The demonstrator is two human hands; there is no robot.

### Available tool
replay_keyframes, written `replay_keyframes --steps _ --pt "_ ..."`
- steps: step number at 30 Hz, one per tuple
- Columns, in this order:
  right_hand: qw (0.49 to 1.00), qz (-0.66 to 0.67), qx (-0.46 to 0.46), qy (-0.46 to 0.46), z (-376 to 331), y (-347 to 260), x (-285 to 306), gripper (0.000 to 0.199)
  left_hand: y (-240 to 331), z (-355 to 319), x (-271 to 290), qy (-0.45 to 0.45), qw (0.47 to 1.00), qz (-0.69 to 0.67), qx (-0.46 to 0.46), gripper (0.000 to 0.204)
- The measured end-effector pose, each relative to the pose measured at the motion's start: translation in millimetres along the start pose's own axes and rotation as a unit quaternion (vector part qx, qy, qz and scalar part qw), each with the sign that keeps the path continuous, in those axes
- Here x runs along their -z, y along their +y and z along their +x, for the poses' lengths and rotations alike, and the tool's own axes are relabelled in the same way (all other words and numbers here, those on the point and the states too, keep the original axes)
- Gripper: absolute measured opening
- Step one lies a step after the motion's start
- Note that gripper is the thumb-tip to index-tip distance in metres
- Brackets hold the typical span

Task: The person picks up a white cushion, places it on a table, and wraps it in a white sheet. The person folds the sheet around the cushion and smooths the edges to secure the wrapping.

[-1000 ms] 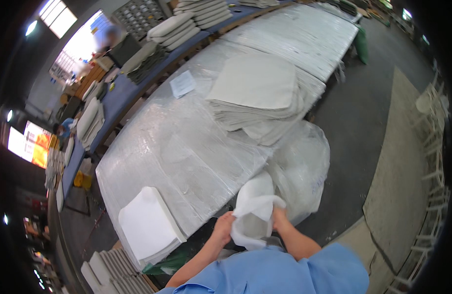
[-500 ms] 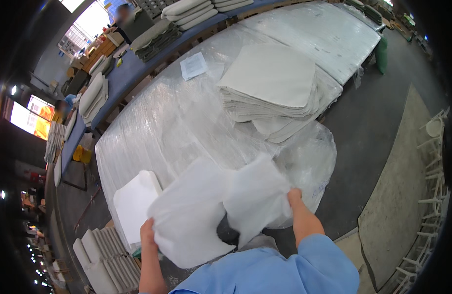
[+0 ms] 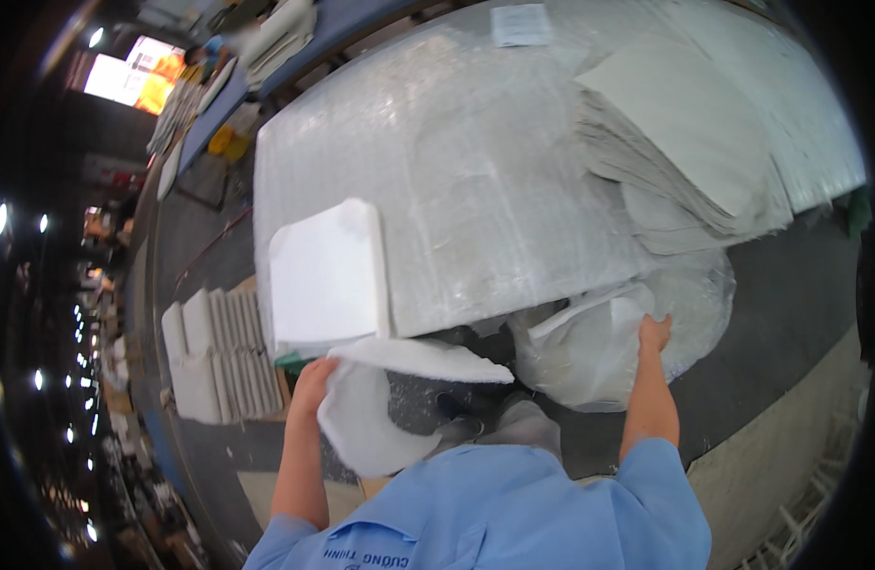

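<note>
My left hand [image 3: 311,384] is closed on the edge of a soft white padding sheet [image 3: 361,418], which hangs bent and curled in front of my shirt. Beside it, a squarish white cushion pad [image 3: 328,275] lies on the near left corner of the plastic-wrapped table surface [image 3: 447,218]. At the right, my right hand [image 3: 655,332] is over a large clear plastic bag [image 3: 698,290], fingers apart. Another white padding piece [image 3: 599,318] lies at the bag, right by those fingers; part of it is hidden by the plastic.
A tall pile of off-white sheets [image 3: 684,123] rests at the far right of the table. Rows of pale cushions [image 3: 214,351] stand on the floor at left. A light blue paper [image 3: 521,26] lies at the back. Beyond is a blue bench [image 3: 338,28].
The white padding has come apart between my hands: my left keeps one piece, while another lies at the bag on the right. My right hand has moved outward, and the view has turned.
</note>
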State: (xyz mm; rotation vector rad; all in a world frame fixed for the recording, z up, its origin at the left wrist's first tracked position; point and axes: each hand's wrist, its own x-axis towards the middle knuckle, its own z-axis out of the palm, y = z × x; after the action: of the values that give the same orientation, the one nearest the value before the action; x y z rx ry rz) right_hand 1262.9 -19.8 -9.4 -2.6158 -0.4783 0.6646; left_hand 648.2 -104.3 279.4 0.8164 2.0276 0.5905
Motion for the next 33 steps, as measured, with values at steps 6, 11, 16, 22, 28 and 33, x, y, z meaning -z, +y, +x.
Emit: replay_keyframes --steps 6,11,16,22,28,33 --pt "0.935 -0.048 0.326 -0.133 -81 6 2 0.078 4 -2 24 -0.042 0.981 -0.174 0.074 0.032" --pt "0.783 -0.164 0.488 -0.349 -237 4 -31 0.111 -23 -13 80 -0.035 0.968 -0.245 0.048 0.030" --pt "0.715 -0.031 0.613 -0.334 -372 -22 -93 0.074 -61 -18 137 -0.016 0.960 -0.278 0.038 0.032" --pt "0.713 0.263 0.240 -0.604 -435 -145 -113 0.024 -162 28 230 -0.027 0.961 -0.276 0.008 0.036" --pt "0.778 0.158 0.426 -0.435 -490 -297 -48 0.024 -170 81 262 -0.068 0.937 -0.341 0.021 0.041" --pt "0.757 0.164 0.481 -0.410 -548 -348 -13 0.024 -171 105 277 -0.093 0.939 -0.332 0.015 0.039"
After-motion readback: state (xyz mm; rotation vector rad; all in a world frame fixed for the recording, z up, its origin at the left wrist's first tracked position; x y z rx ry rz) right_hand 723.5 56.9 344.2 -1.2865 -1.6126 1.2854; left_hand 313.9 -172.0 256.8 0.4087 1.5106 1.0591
